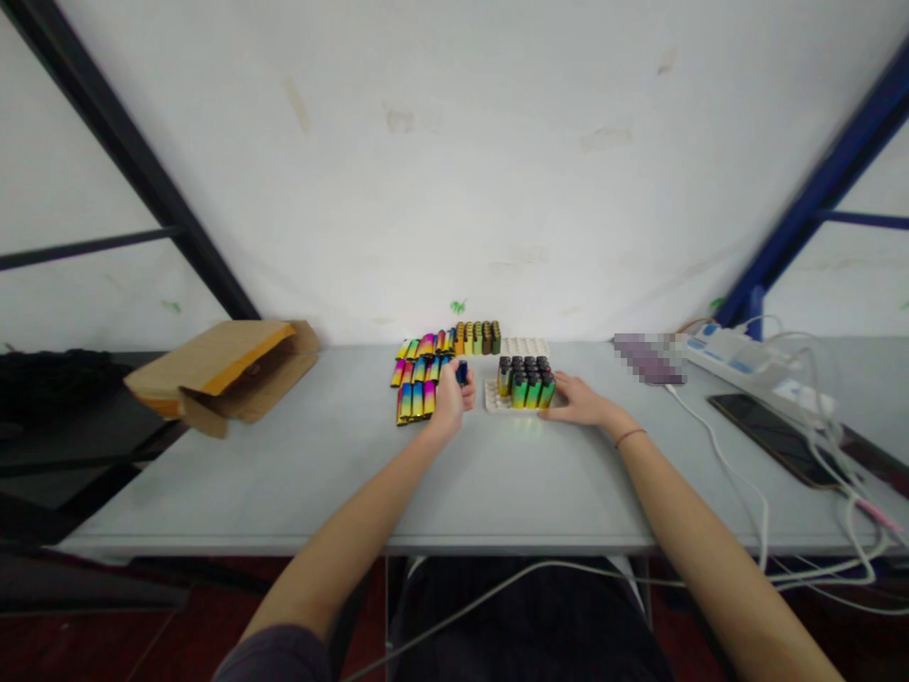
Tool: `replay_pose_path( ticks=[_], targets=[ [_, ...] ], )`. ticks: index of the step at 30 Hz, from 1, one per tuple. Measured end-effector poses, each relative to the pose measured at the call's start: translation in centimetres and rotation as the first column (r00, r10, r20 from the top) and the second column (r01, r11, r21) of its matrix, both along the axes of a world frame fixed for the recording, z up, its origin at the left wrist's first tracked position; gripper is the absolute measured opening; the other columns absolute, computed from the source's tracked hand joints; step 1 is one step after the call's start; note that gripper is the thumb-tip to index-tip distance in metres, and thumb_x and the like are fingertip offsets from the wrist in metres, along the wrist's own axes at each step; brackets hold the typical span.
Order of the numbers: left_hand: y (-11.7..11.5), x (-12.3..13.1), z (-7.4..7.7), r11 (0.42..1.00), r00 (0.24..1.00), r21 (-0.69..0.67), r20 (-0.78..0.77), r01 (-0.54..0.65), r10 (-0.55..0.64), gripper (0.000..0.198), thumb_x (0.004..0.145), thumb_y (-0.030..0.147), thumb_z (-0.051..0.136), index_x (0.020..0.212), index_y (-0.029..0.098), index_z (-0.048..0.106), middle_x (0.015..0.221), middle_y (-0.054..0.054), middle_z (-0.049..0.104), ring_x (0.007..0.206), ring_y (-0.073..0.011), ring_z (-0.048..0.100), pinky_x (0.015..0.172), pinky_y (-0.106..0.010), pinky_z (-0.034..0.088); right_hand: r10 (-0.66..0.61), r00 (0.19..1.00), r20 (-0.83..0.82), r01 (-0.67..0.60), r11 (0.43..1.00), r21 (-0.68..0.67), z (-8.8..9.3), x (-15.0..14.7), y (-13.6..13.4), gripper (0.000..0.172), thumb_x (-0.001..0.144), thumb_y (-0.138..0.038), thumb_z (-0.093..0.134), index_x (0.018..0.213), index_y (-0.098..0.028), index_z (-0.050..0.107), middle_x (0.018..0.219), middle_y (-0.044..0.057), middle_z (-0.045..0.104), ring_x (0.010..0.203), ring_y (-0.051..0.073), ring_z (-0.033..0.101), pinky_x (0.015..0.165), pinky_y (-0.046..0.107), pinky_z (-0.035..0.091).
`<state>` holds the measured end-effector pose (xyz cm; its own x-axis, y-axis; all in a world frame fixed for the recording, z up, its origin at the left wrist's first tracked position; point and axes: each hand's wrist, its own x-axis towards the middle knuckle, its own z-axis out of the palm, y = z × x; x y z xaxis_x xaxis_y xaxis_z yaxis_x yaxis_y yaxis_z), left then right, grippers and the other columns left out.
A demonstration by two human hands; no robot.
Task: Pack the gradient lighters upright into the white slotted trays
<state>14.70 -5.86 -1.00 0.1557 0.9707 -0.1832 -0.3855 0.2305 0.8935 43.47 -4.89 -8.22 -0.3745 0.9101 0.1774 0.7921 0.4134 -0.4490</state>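
The grey table (284,455) fills the lower middle of the frame. At centre left an open cardboard box (220,374) lies on its side, well apart from your hands. On the right, a power strip (745,365), its white cables (739,483) and a dark phone (771,438) crowd the table. None of them lies between your hands, but one cable runs near your right forearm and would likely snag if you swept that arm outward.

At centre, a white tray (493,400) holds a block of upright lighters (525,384). Just left of it lies a loose pile of rainbow lighters (418,379), with a short standing row (477,336) behind.

Your right hand (577,400) rests against the tray's right edge, fingers stretched out and close together. Your left hand (449,403) sits between pile and tray, its fingers curled and pinching a dark blue lighter (462,372) held upright, just beside the tray's left side.

The upright block looks easy to topple: a knock from your left knuckles, or a push on the tray from your right hand, could tip several at once. The pile beside your left wrist could also scatter if it is brushed.
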Motion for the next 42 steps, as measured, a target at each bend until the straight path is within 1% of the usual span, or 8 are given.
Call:
replay_pose_path(
  ticks=[5,9,12,20,28,33,37,42],
  targets=[
    [0.3,0.3,-1.9,0.955,0.977,0.287,-0.213,0.071,-0.009,0.033,0.098,0.057,0.052,0.095,0.024,0.047,0.060,0.009,0.042,0.042,-0.0076,0.031,0.044,-0.019,0.025,0.003,1.000,-0.008,-0.003,1.000,0.004,-0.2,0.1,0.1,0.080,0.078,-0.065,0.078,0.147,-0.028,0.062,0.156,0.013,0.058,0.144,0.043,0.050,0.121,0.064,0.036],
    [0.6,0.2,-3.1,0.770,0.898,0.615,-0.419,0.170,0.137,0.030,0.097,0.051,0.060,0.101,0.022,0.056,0.086,-0.002,0.062,0.072,-0.0138,0.059,0.065,-0.025,0.050,0.017,1.000,-0.024,-0.016,1.000,0.025,-0.2,0.0,0.1,0.080,0.078,-0.062,0.079,0.148,-0.028,0.062,0.154,0.012,0.060,0.143,0.043,0.052,0.121,0.063,0.037],
    [1.1,0.0,-3.6,0.636,0.841,0.733,-0.485,0.242,0.239,0.031,0.095,0.050,0.063,0.102,0.020,0.065,0.106,-0.010,0.068,0.094,-0.0198,0.064,0.079,-0.030,0.055,0.017,1.000,-0.025,-0.016,0.999,0.038,-0.2,0.0,0.1,0.080,0.077,-0.062,0.080,0.148,-0.028,0.062,0.154,0.012,0.060,0.142,0.043,0.052,0.120,0.063,0.038],
    [1.8,-0.4,-4.5,0.586,0.770,0.708,-0.603,0.394,0.210,0.033,0.099,0.047,0.061,0.111,0.019,0.073,0.105,-0.010,0.072,0.094,-0.0205,0.069,0.083,-0.033,0.061,0.007,1.000,-0.007,-0.007,1.000,0.031,-0.2,0.0,0.1,0.077,0.077,-0.061,0.079,0.145,-0.027,0.065,0.154,0.012,0.060,0.141,0.044,0.053,0.119,0.063,0.040],
    [1.8,-0.3,-4.9,0.538,0.711,0.709,-0.653,0.456,0.259,0.026,0.100,0.037,0.060,0.116,0.020,0.072,0.107,-0.009,0.073,0.095,-0.0205,0.072,0.088,-0.034,0.062,-0.003,1.000,-0.013,0.004,0.999,0.033,-0.2,0.0,0.1,0.080,0.077,-0.059,0.081,0.148,-0.029,0.062,0.154,0.011,0.060,0.141,0.043,0.054,0.120,0.063,0.039],
    [1.8,-0.2,-5.1,0.545,0.677,0.712,-0.664,0.443,0.318,0.028,0.100,0.031,0.062,0.125,0.020,0.066,0.105,-0.007,0.075,0.094,-0.0200,0.073,0.091,-0.035,0.061,0.006,1.000,-0.021,-0.005,0.999,0.032,-0.1,0.0,0.0,0.080,0.077,-0.059,0.080,0.148,-0.029,0.061,0.155,0.011,0.059,0.141,0.043,0.053,0.119,0.063,0.039],
    [1.4,-0.4,-4.5,0.482,0.617,0.735,-0.670,0.477,0.413,0.022,0.102,0.029,0.058,0.118,0.020,0.071,0.109,-0.008,0.074,0.104,-0.0223,0.072,0.101,-0.039,0.057,0.002,1.000,-0.015,-0.001,1.000,0.028,-0.1,-0.1,0.0,0.078,0.077,-0.060,0.080,0.146,-0.028,0.063,0.155,0.011,0.059,0.142,0.043,0.053,0.120,0.063,0.039],
    [1.2,-0.6,-3.6,0.410,0.559,0.740,-0.672,0.534,0.485,0.029,0.103,0.031,0.053,0.124,0.022,0.072,0.114,-0.011,0.071,0.110,-0.0244,0.068,0.103,-0.040,0.054,0.002,1.000,-0.017,-0.001,1.000,0.025,0.2,-0.2,-0.2,0.080,0.076,-0.061,0.080,0.147,-0.029,0.062,0.156,0.011,0.059,0.143,0.043,0.052,0.121,0.063,0.037]
  ],
)
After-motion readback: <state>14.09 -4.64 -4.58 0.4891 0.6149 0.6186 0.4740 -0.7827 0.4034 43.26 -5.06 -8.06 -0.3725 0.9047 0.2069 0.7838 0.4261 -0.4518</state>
